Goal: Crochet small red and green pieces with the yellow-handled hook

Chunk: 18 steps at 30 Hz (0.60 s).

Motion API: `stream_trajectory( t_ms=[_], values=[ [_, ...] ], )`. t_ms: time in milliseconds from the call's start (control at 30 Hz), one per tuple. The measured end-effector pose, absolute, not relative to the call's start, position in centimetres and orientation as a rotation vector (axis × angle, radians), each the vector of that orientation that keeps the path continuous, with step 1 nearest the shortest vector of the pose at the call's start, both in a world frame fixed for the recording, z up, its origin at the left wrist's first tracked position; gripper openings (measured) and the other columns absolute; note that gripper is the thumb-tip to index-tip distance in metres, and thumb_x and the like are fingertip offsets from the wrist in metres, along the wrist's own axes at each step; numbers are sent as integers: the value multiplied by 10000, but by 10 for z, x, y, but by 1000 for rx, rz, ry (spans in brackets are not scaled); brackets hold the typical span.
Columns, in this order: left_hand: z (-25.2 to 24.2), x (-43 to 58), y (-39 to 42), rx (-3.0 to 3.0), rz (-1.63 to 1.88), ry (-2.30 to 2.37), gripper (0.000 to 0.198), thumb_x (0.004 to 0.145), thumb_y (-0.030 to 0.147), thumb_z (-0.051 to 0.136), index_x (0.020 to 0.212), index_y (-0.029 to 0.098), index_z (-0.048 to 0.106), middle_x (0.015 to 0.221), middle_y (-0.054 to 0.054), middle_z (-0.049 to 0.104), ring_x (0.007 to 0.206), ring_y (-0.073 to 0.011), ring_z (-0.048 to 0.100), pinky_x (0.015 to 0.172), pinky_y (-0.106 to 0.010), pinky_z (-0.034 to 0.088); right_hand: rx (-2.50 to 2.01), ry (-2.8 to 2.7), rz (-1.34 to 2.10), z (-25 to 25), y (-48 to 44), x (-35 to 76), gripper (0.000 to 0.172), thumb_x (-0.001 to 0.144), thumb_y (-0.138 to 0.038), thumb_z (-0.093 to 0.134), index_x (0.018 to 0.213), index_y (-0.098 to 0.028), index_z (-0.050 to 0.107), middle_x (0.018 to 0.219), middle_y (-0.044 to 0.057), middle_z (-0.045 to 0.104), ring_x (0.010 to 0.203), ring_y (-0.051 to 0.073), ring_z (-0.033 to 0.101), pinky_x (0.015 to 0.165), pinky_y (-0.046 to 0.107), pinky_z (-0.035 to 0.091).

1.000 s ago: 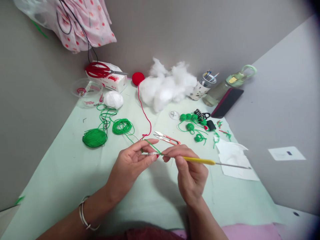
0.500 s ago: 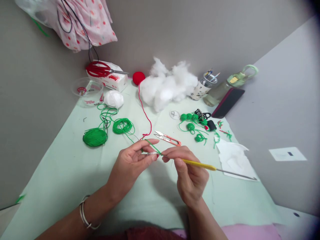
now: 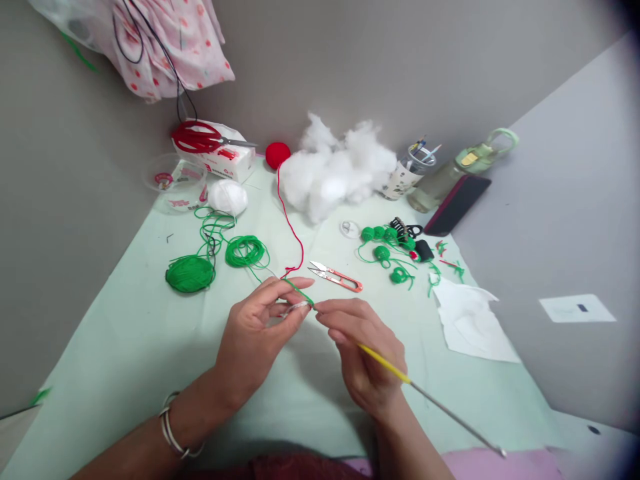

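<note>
My left hand (image 3: 255, 330) pinches a small white crochet piece (image 3: 297, 307) between thumb and fingers. Green yarn (image 3: 301, 292) runs over its index finger to the edge of that piece. My right hand (image 3: 370, 357) is closed round a yellow-handled crochet hook (image 3: 385, 362), whose long metal end points down to the right. Its fingertips meet the yarn and the crochet piece beside the left thumb; the hook's other end is hidden there. Just beyond the hands lie thread snips (image 3: 337, 277) with orange handles and a red yarn strand (image 3: 295, 230).
Green yarn ball (image 3: 190, 274), green coil (image 3: 245, 252) and white yarn ball (image 3: 228, 197) lie left. White stuffing (image 3: 335, 173) and a red yarn ball (image 3: 278, 156) stand at the back. Right are small green crocheted balls (image 3: 381, 255), a phone (image 3: 456, 205), a bottle (image 3: 445, 177) and tissue (image 3: 470, 317).
My right hand has turned and shifted slightly left, swinging the hook's free end downward. The white crochet piece has tilted a little in my left hand, which stays nearly in place.
</note>
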<state>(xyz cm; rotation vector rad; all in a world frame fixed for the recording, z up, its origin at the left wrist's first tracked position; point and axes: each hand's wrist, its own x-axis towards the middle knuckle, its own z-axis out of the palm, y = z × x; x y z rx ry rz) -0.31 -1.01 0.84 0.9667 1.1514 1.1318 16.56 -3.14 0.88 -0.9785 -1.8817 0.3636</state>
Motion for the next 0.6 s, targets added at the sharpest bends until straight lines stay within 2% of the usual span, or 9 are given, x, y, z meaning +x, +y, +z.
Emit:
stream_trajectory(
  t_ms=[167, 267, 400, 500, 600],
  values=[
    [9, -1, -10, 800, 1079, 1108, 334, 773, 250, 856, 1106, 245, 838, 758, 40, 613, 657, -95, 593, 636, -198, 502, -1006, -1947, 278, 4, -32, 164, 291, 1001, -70, 590, 1193, -250, 714, 1126, 114, 795, 951, 195, 774, 737, 305, 655],
    [11, -2, -9, 740, 1101, 1092, 402, 764, 258, 872, 1162, 242, 818, 779, 44, 619, 661, -88, 588, 655, -198, 507, -983, -1885, 325, 4, -32, 163, 291, 1011, -86, 579, 1190, -265, 723, 1102, 105, 799, 933, 199, 778, 729, 316, 658],
    [11, 0, -10, 712, 1079, 1089, 414, 727, 227, 891, 1136, 231, 828, 782, 45, 597, 666, -87, 580, 644, -197, 491, -1011, -1887, 328, 3, -31, 163, 273, 1018, -105, 583, 1171, -266, 742, 1073, 92, 795, 910, 190, 772, 731, 300, 649],
    [9, 1, -11, 676, 1044, 1033, 429, 706, 218, 909, 1128, 230, 833, 786, 42, 591, 683, -91, 572, 655, -199, 492, -1024, -1894, 313, -2, -31, 161, 310, 1010, -105, 603, 1221, -281, 747, 1115, 92, 786, 930, 196, 760, 749, 310, 644],
    [5, 1, -11, 670, 1078, 982, 438, 731, 240, 916, 1159, 246, 822, 811, 38, 607, 737, -97, 583, 705, -196, 501, -993, -1759, 332, -8, -29, 157, 354, 998, -87, 612, 1235, -307, 756, 1077, 75, 782, 917, 203, 756, 739, 326, 636]
  ],
)
